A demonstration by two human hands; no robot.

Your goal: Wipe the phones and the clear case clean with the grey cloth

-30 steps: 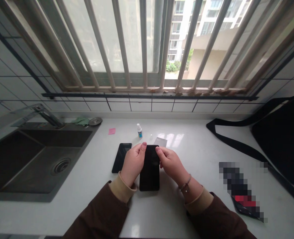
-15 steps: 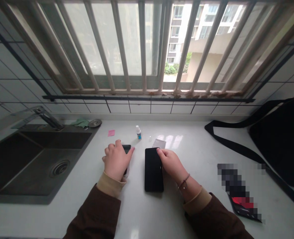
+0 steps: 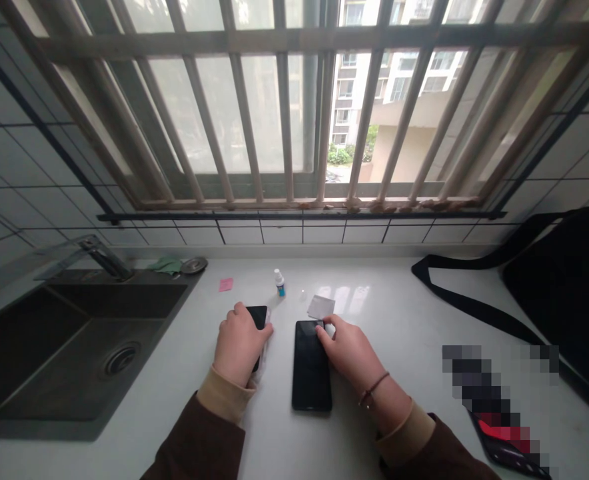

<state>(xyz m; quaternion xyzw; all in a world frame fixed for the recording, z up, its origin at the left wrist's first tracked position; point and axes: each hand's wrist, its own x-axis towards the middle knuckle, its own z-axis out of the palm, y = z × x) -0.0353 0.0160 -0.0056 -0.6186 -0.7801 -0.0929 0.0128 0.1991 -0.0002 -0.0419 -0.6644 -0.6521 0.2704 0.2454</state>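
Note:
A black smartphone (image 3: 312, 370) lies at the middle of the counter. My right hand (image 3: 347, 343) grips its upper right corner, thumb on the screen and fingers closed behind the edge. Left of it is a second dark phone (image 3: 259, 319) with a clear, whitish rim along its right side. My left hand (image 3: 239, 343) covers most of this phone from above, the thumb at its right edge and the fingers bent over its far left side. Beyond the hands stand a small white bottle with a blue label (image 3: 280, 285) and a square grey-white cloth or wipe (image 3: 321, 307).
A dark sink (image 3: 89, 373) with a faucet (image 3: 107, 260) takes up the left. Near it lie a pink note (image 3: 226, 285) and a green cloth (image 3: 167, 265). At right are a black bag (image 3: 564, 287) with its strap and a pixelated dark item with red (image 3: 504, 430).
My left hand has closed down around the left phone, its fingers less spread. The right hand still holds the other phone. The whole view has tilted up slightly.

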